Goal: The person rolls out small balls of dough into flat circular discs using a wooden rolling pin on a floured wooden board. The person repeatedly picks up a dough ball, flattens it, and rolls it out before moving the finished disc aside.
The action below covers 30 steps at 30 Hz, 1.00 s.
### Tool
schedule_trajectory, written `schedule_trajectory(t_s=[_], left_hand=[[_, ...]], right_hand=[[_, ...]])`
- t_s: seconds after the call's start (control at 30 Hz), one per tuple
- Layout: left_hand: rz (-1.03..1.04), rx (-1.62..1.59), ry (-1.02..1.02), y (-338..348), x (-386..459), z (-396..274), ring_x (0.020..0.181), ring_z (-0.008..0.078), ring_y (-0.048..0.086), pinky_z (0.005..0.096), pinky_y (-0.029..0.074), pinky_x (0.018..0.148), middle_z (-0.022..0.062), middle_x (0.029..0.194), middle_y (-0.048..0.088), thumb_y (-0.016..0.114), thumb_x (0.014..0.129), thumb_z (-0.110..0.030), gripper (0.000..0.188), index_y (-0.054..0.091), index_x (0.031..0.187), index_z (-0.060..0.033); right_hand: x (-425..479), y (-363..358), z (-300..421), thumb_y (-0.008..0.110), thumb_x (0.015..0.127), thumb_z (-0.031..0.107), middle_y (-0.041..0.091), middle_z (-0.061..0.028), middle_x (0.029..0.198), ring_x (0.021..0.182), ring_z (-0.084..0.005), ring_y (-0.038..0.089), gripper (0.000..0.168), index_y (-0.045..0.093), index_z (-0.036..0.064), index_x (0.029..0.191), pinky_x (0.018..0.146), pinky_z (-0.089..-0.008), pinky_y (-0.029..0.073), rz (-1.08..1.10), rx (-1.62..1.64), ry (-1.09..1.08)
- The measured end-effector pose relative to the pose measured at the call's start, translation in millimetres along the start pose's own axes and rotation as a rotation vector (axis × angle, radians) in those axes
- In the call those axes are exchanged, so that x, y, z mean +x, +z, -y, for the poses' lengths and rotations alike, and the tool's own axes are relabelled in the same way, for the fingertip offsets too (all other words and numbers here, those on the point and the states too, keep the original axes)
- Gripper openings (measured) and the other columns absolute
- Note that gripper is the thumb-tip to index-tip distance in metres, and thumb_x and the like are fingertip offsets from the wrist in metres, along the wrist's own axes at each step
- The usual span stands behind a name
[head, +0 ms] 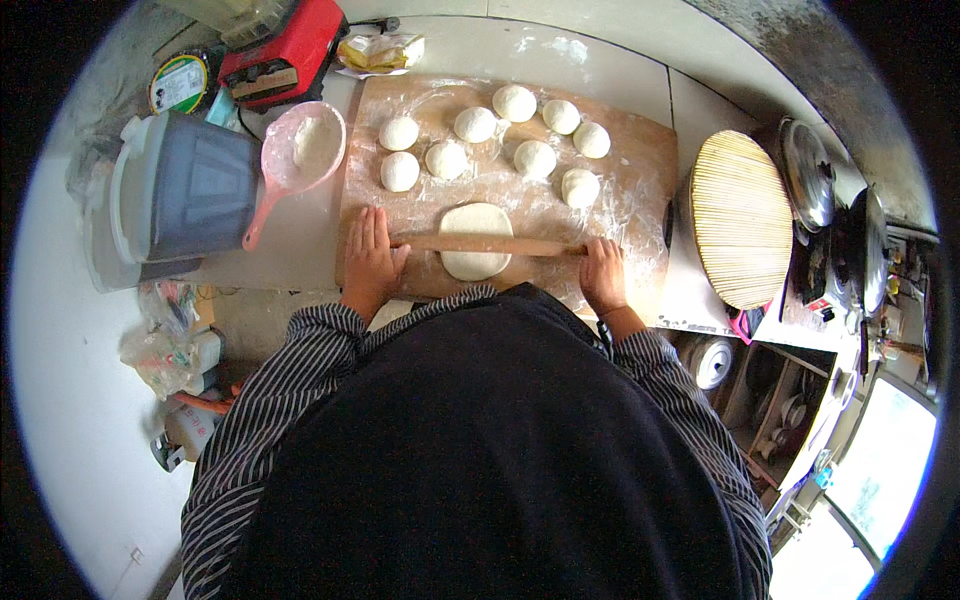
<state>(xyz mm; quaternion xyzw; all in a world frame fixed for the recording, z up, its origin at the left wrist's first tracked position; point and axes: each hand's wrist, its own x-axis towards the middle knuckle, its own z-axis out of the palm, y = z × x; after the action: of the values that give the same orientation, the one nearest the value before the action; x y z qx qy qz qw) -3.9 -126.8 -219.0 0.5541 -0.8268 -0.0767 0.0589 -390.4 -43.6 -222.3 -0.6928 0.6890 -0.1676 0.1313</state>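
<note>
A wooden rolling pin (532, 246) lies crosswise over a flattened oval of dough (476, 266) near the front edge of a floured wooden board (637, 165). At the pin's left end is my left hand (371, 255), palm down, with its fingers stretched forward and its thumb side by the tip. My right hand (603, 274) rests on the pin's right end with its fingers bent. Beyond the pin, several round dough balls sit on the board, among them one at the left (400, 171), one in the middle (535, 159) and one at the right (580, 188).
Left of the board lies a pink ladle-shaped scoop (274, 202) with flour, beside a grey plastic container (206, 187) and a red appliance (289, 56). A plastic packet (381, 54) lies behind. To the right are a round slatted mat (739, 217) and metal lids (806, 176).
</note>
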Motion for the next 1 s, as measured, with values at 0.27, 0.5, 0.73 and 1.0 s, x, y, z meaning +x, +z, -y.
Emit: schedule_trajectory(t_s=[0.27, 0.5, 0.73, 1.0], left_hand=[[0.054, -0.064, 0.163, 3, -44, 20, 0.142, 0.0366, 0.024, 0.0471, 0.018, 0.117, 0.0224, 0.153, 0.024, 0.059, 0.09, -0.036, 0.077, 0.025, 0.145, 0.0048], [-0.017, -0.151, 0.187, -12, 13, -19, 0.135, 0.0373, 0.034, 0.0462, 0.027, 0.113, 0.0209, 0.145, 0.036, 0.063, 0.087, -0.026, 0.066, 0.037, 0.14, 0.0038], [0.043, -0.289, 0.354, 2, 84, -87, 0.105, 0.0351, 0.052, 0.0445, 0.042, 0.095, 0.0149, 0.108, 0.057, 0.075, 0.071, -0.015, 0.047, 0.057, 0.113, -0.0045], [0.294, -0.572, 0.229, 35, 109, -60, 0.078, 0.0321, 0.065, 0.0372, 0.05, 0.071, 0.0208, 0.087, 0.066, 0.067, 0.075, -0.011, 0.021, 0.064, 0.091, 0.0018]], right_hand=[[-32, -8, 9, 0.065, 0.084, 0.031, 0.06, -0.0124, 0.111, 0.105, -0.0335, 0.054, 0.042, 0.058, 0.011, 0.121, 0.095, -0.0463, 0.039, 0.072, 0.012, -0.096], [-44, 13, -23, 0.068, 0.081, 0.022, 0.064, -0.0088, 0.101, 0.098, -0.029, 0.058, 0.021, 0.066, 0.01, 0.099, 0.086, -0.0415, 0.044, -0.006, -0.043, -0.063], [-45, -16, -26, 0.068, 0.079, 0.014, 0.065, -0.0107, 0.095, 0.092, -0.0319, 0.059, 0.024, 0.064, 0.007, 0.102, 0.083, -0.0418, 0.046, -0.3, 0.105, 0.298], [-78, -5, -45, 0.066, 0.08, 0.014, 0.066, -0.0127, 0.091, 0.089, -0.0321, 0.062, 0.021, 0.065, 0.005, 0.098, 0.082, -0.0413, 0.047, -0.378, 0.172, 0.447]])
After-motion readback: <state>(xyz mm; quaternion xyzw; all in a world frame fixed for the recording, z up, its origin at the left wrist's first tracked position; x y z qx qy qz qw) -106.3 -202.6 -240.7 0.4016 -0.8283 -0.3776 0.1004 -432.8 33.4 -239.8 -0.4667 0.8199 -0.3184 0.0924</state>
